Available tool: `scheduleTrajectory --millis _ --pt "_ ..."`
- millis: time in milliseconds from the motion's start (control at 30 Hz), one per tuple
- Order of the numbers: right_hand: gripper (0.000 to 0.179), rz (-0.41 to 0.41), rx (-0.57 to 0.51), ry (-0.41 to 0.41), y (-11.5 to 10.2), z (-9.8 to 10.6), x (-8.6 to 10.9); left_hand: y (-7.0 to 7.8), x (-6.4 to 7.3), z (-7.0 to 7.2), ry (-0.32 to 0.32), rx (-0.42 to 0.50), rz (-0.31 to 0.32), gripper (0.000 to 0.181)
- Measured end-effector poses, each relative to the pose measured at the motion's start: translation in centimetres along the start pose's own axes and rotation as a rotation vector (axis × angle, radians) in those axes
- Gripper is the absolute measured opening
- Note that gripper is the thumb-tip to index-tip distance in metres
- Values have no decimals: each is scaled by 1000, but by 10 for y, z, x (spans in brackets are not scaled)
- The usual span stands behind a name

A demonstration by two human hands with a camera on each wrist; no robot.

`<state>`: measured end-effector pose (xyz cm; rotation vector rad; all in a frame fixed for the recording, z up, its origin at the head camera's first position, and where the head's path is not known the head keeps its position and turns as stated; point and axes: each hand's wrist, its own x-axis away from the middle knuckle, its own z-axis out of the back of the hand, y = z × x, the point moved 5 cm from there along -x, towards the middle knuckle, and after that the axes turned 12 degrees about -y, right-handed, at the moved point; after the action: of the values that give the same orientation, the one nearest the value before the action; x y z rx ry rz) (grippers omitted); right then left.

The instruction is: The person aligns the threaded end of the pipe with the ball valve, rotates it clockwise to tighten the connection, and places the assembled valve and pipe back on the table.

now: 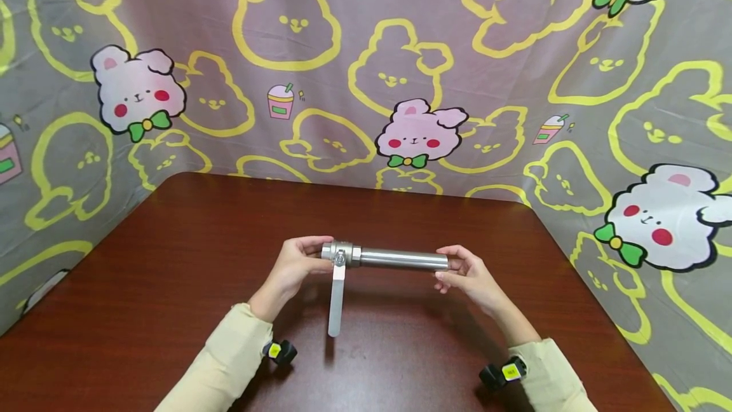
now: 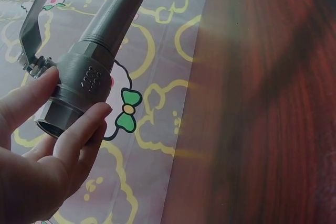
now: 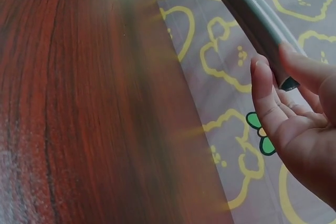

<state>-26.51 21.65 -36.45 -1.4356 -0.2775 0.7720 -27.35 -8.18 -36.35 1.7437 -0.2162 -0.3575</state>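
A metal ball valve (image 1: 343,253) is joined to a straight steel pipe (image 1: 400,259), and both are held up level above the table. From the valve, a flat lever handle (image 1: 337,304) points down toward the person. My left hand (image 1: 294,266) grips the valve's free end between thumb and fingers; in the left wrist view the valve's open threaded end (image 2: 52,127) shows near the palm. At the pipe's far right end, my right hand (image 1: 471,278) pinches the tube between thumb and fingers. The right wrist view shows the pipe's open end (image 3: 287,83) between the fingers.
A dark red-brown wooden table (image 1: 229,221) lies under the hands. Behind it and at both sides hangs a grey-pink curtain (image 1: 343,94) printed with yellow outlines and rabbit faces. Each wrist wears a small black camera (image 1: 280,352).
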Motion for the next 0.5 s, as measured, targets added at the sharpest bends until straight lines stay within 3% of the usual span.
scheduleTrajectory --millis 133,367,500 --pt "36 -43 -12 0 3 1 0 0 0 1 6 -4 6 51" --pt "17 -101 -67 -26 5 -2 -1 2 0 0 9 -17 -1 51" --pt "18 -134 -69 -15 7 -2 -1 1 -1 0 6 -22 1 52"
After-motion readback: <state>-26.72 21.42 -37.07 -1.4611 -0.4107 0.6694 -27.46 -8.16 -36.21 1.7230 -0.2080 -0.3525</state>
